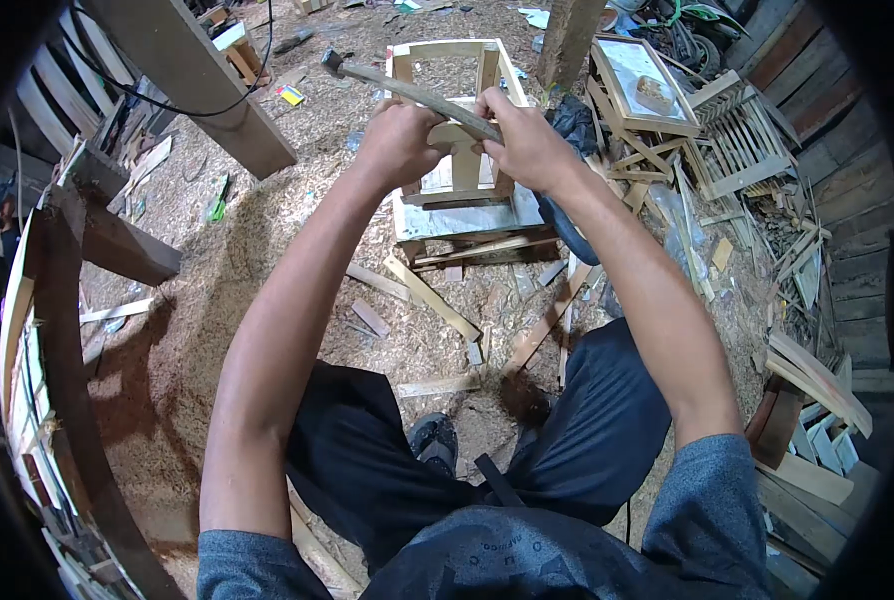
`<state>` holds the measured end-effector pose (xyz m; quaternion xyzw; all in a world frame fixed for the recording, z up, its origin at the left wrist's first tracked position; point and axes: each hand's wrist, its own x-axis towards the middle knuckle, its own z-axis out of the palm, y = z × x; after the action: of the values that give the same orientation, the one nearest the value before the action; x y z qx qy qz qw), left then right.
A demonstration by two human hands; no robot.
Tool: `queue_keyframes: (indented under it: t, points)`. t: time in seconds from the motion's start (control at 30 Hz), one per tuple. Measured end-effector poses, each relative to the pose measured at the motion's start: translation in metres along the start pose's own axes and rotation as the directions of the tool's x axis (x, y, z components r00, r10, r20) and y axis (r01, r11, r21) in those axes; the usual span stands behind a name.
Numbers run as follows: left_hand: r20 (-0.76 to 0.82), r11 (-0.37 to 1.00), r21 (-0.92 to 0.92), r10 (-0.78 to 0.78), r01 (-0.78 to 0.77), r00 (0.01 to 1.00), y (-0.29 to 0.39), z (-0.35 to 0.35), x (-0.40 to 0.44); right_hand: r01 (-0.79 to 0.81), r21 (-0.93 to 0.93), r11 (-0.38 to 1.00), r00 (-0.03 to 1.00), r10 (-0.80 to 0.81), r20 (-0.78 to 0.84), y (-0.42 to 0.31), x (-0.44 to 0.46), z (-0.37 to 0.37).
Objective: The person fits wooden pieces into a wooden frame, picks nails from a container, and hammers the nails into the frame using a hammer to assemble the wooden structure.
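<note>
My right hand (527,145) is closed around the lower end of a hammer (397,84), whose dark head points to the upper left. The handle slants across just above my left hand (399,145). My left hand is closed, its thumb and fingers pinching a pale wooden piece (451,133) that spans the gap between my hands. My right thumb is close to that piece's other end; whether it presses on it I cannot tell. Behind and below both hands stands a pale wooden frame (497,58), partly hidden by them. It rests on a low stand with a whitish top (417,218).
Sawdust and offcuts, including a wooden strip (432,300), cover the floor before my feet. Wooden posts stand at left (217,90) and back (569,40). A framed panel (639,75) with a container (654,94) and slatted wood (742,140) are at right.
</note>
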<state>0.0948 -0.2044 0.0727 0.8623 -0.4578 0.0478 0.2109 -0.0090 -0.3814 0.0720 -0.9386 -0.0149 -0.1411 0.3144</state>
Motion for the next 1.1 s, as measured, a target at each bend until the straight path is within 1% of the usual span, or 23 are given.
queue_keyframes:
  t: [0.07,0.1,0.17,0.27,0.4,0.47,0.5,0.57,0.7,0.77,0.8,0.87,0.9,0.97,1.0,1.07,1.1]
  points:
    - [-0.023,0.999,-0.004,0.046,-0.046,0.999,-0.005,0.005,0.001,0.051,-0.011,0.999,0.999,-0.051,-0.005,-0.002,-0.002,0.000]
    - [-0.025,0.999,-0.004,0.045,-0.045,0.999,-0.004,0.004,0.000,0.052,-0.011,0.999,0.999,-0.052,-0.005,-0.003,-0.002,0.000]
    - [-0.053,0.996,0.062,0.067,-0.064,0.996,-0.001,0.004,-0.002,0.053,-0.034,0.998,0.998,-0.054,-0.018,-0.003,-0.003,0.001]
    - [-0.020,0.996,0.081,0.026,-0.024,0.999,0.001,0.005,0.000,0.014,-0.062,0.998,1.000,-0.015,-0.005,-0.006,-0.003,0.000]
    - [0.005,0.996,0.088,0.002,-0.003,1.000,0.000,0.006,0.000,0.036,-0.061,0.997,0.999,-0.038,-0.020,-0.003,-0.003,0.003]
    - [-0.077,0.992,0.100,0.082,-0.074,0.994,-0.003,0.009,-0.001,0.052,-0.074,0.996,0.998,-0.055,-0.040,-0.003,-0.003,0.004]
    - [-0.077,0.992,0.100,0.079,-0.071,0.994,-0.003,0.008,-0.001,0.053,-0.073,0.996,0.998,-0.056,-0.038,-0.002,-0.003,0.005]
    - [-0.019,0.994,0.109,0.030,-0.028,0.999,-0.001,0.005,0.000,0.064,-0.074,0.995,0.997,-0.068,-0.040,0.000,-0.002,0.004]
    - [-0.048,0.990,0.126,0.071,-0.064,0.996,-0.003,0.008,-0.001,0.077,-0.015,0.997,0.996,-0.078,-0.042,0.004,-0.003,0.005]
    - [-0.011,0.996,0.079,0.038,-0.037,0.999,-0.004,0.007,-0.001,0.074,0.016,0.997,0.997,-0.073,-0.035,0.004,-0.003,0.004]
    - [-0.012,0.996,0.079,0.038,-0.037,0.999,0.000,0.003,-0.002,0.075,0.015,0.997,0.997,-0.074,-0.036,0.003,-0.002,0.003]
    - [0.037,0.996,0.086,-0.038,0.035,0.999,0.008,-0.006,-0.003,0.066,0.006,0.998,0.998,-0.066,-0.008,0.002,-0.001,0.000]
    - [0.036,0.996,0.087,-0.038,0.034,0.999,0.004,-0.001,-0.002,0.067,0.006,0.998,0.998,-0.067,-0.009,0.003,-0.001,-0.001]
    - [-0.151,0.997,0.057,0.068,-0.060,0.986,-0.005,0.011,-0.002,0.058,0.002,0.998,0.998,-0.058,0.014,0.003,0.000,0.000]
    - [-0.151,0.997,0.057,0.067,-0.059,0.986,-0.001,0.005,-0.003,0.058,0.002,0.998,0.998,-0.058,0.014,0.001,0.000,-0.001]
    - [0.024,0.998,0.004,-0.057,0.057,0.998,0.008,-0.005,-0.002,0.021,-0.026,0.999,0.999,-0.020,0.042,-0.002,0.000,-0.003]
    - [0.026,0.998,0.003,-0.056,0.056,0.998,0.008,-0.004,-0.002,0.019,-0.026,0.999,0.999,-0.018,0.042,-0.002,-0.001,-0.004]
